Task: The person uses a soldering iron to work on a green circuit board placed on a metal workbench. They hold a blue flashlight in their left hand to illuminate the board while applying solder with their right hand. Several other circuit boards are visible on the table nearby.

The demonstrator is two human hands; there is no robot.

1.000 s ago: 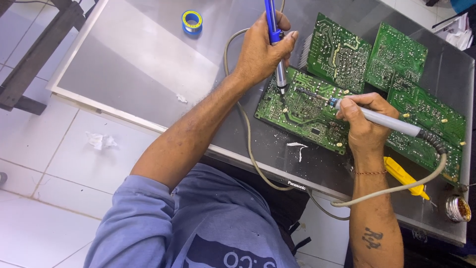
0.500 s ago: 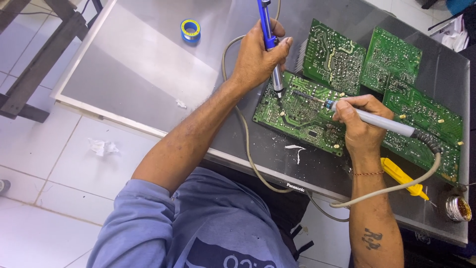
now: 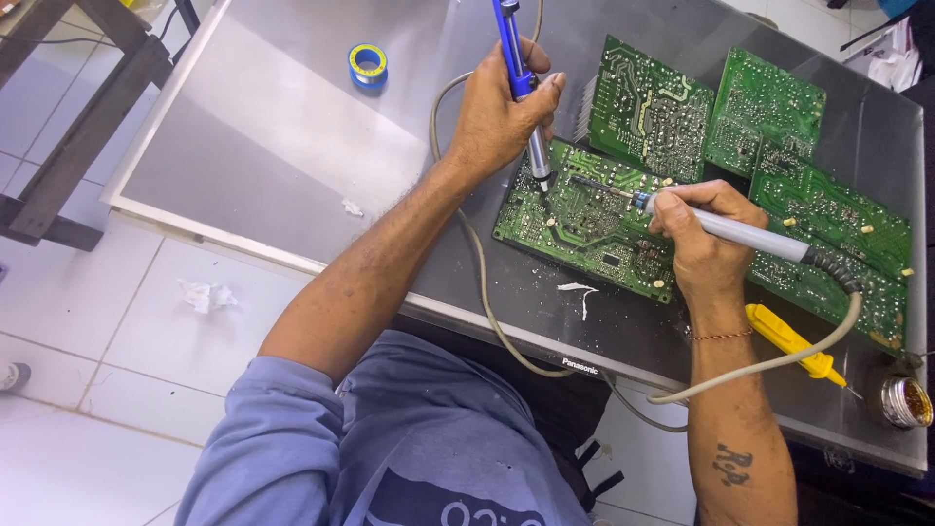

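My left hand (image 3: 502, 112) grips a blue and silver desoldering pump (image 3: 518, 76), held upright with its tip resting on a green circuit board (image 3: 584, 219). A grey soldering iron (image 3: 730, 229) is held in my right hand (image 3: 706, 244), its thin tip pointing left across the same board toward the pump's tip. The iron's beige cord (image 3: 769, 362) loops off the table's front edge. The board lies flat on a dark, glossy panel (image 3: 292, 127) that serves as the work surface.
Three more green circuit boards (image 3: 653, 107), (image 3: 765, 112), (image 3: 828, 244) lie behind and to the right. A yellow-handled tool (image 3: 791, 343) and a small round tin (image 3: 906, 401) sit at the right front. A blue tape roll (image 3: 368, 64) lies far left. White scraps (image 3: 579, 289) lie near the front edge.
Both hands stay on the board. The pump's tip and the iron's tip have shifted slightly on the board, and the view has drifted a little.
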